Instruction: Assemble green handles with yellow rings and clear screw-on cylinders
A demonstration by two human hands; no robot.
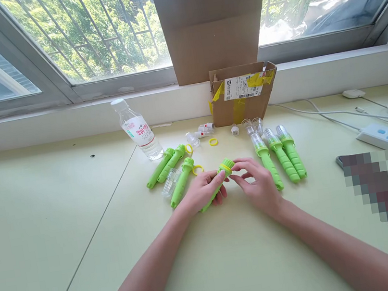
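Note:
My left hand is wrapped round a green handle with a threaded top, held tilted up to the right. A yellow ring sits around its neck, just below the thread. The thumb and index finger of my right hand pinch at the ring's right side; their tips are partly hidden. Left of my hands lie several green handles, a clear ribbed cap and a loose yellow ring. To the right, several handles with clear caps lie side by side.
Behind my hands are small white parts, another yellow ring and clear caps. A water bottle stands back left, an open cardboard box against the wall. A power strip with cables lies right, beyond a blurred-out patch.

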